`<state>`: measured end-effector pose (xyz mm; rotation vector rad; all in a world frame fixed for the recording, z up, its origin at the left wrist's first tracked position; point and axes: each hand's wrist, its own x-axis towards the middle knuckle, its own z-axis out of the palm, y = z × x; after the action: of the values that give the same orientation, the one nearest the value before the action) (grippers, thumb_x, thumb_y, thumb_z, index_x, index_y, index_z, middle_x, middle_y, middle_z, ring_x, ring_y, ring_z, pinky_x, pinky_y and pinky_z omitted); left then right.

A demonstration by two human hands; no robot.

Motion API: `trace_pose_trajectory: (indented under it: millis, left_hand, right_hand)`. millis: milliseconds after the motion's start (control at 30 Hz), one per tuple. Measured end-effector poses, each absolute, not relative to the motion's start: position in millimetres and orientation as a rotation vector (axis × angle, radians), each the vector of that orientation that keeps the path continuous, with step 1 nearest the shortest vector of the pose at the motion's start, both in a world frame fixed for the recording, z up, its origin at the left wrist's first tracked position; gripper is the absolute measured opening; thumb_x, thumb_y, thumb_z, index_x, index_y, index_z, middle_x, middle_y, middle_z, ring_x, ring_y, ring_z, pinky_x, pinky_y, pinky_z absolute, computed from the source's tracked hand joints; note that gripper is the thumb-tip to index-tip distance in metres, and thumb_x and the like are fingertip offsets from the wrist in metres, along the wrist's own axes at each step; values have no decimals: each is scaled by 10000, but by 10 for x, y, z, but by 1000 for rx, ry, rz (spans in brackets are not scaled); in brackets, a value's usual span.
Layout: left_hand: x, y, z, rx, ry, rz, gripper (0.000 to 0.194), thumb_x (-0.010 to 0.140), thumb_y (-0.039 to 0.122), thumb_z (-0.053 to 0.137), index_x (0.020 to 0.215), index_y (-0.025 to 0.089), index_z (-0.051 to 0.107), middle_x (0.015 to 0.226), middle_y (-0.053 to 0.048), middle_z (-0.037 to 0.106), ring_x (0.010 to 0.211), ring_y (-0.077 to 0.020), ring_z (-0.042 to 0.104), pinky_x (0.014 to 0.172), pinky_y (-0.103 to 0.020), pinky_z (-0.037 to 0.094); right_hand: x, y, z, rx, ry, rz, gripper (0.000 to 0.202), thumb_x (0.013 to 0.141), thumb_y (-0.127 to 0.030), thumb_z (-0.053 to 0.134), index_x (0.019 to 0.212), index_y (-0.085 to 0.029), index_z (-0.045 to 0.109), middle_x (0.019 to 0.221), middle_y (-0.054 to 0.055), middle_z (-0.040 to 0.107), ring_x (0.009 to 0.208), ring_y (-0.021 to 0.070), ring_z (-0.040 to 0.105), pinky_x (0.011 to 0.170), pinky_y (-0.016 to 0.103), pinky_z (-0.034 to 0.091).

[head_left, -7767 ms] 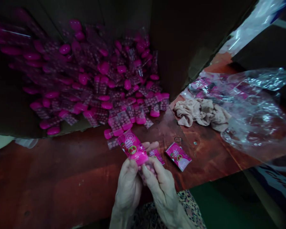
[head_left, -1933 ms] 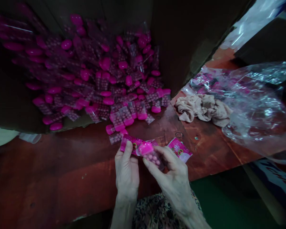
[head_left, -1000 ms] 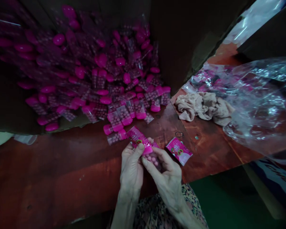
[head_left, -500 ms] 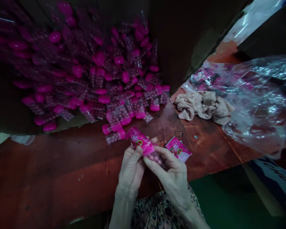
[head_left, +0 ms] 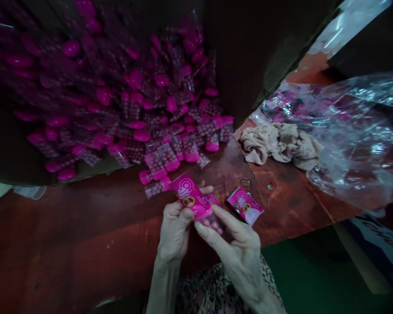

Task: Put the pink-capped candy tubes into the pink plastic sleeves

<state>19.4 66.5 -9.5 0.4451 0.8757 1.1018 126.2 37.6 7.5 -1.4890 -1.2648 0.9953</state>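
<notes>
A pink printed sleeve (head_left: 187, 192) lies over the capped end of a small clear candy container (head_left: 213, 224) filled with pink balls. My left hand (head_left: 174, 233) pinches the sleeve along its lower left edge, thumb on top. On the other side, my right hand (head_left: 239, 244) grips the clear body between thumb and index finger. Part of the container is hidden by the sleeve and my fingers. Another printed sleeve (head_left: 245, 206) rests flat on the table, just to the right of my hands.
A large heap of pink-capped candy containers (head_left: 159, 161) spills from a dark cardboard box (head_left: 249, 56) onto the reddish table (head_left: 68, 235). To the right are a crumpled cloth (head_left: 278, 141) and a clear plastic bag (head_left: 347, 161) with pink pieces. A clear cup (head_left: 31, 192) sits at the left.
The sleeve has turned so more of its printed face shows, and it covers the cap end. My left hand has shifted slightly left and its fingers have moved along the sleeve's edge.
</notes>
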Motion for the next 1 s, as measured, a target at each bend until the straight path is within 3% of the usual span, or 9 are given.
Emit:
trace_pose_trajectory:
  millis: [100,200,300,367,500,633,700,833,1000]
  left_hand:
    - [160,662,-95,491,862,1070,433,598,460,709,904,153,713,842,-116,715,682,-249,653,606,-348,517]
    - [168,664,-76,533,922,1085,309,623,344,719,875,165,721,870,-102,715,724,-234,647,660,-335,506]
    - [226,648,-45,481,1070,1155,222,637,234,703,848,167,724,857,-76,717,803,-212,632,771,-316,473]
    - [276,624,-25,435,1187,1182,168,636,216,701,794,164,724,759,-49,713,738,-178,626,750,-288,471]
    - [338,587,17,368,1277,1177,94,622,218,724,695,162,707,551,11,643,550,-108,576,624,-223,468]
    - [329,611,55,231,1201,1203,98,661,249,699,695,158,692,575,7,651,534,-95,573,616,-219,469]
    - [309,631,57,191,1187,1228,139,689,276,677,744,149,691,668,-26,685,595,-120,604,657,-250,478]
    - [272,656,47,228,1155,1288,215,733,339,630,797,142,688,787,-72,704,744,-180,639,715,-293,484]
    - [289,672,81,251,1113,1248,178,748,282,619,822,134,686,781,-82,707,743,-183,640,693,-287,495]
  right_hand:
    - [1267,336,73,-1490,-1248,1027,222,740,-212,658,961,-229,657,702,-39,678,558,99,620,534,174,531]
    - [1241,309,29,-1515,-1260,916,283,743,-218,655,1024,-199,639,755,1,697,594,127,646,561,212,555]
    - [1203,308,-17,-1521,-1375,659,318,753,-185,634,1070,-161,627,917,74,706,753,182,674,694,280,569]
    - [1191,317,-35,-1518,-1426,603,331,769,-169,607,1099,-153,619,992,98,693,832,202,670,758,306,558]
    - [1226,355,-48,-1553,-1334,908,357,771,-228,616,1124,-176,616,948,77,702,758,194,673,712,314,564]
    - [1267,400,-28,-1521,-1194,1251,489,725,-273,672,1196,-211,557,1051,58,668,887,201,639,784,323,530]
    - [1264,402,-4,-1514,-1210,1369,466,730,-297,664,1174,-201,562,1012,57,671,885,199,627,756,302,524]
    - [1242,364,32,-1579,-1224,1424,244,831,-347,529,978,-179,627,756,29,644,673,148,586,572,231,484]
    - [1238,315,31,-1609,-1167,1451,245,842,-400,503,910,-192,613,716,6,595,641,135,547,543,216,450]
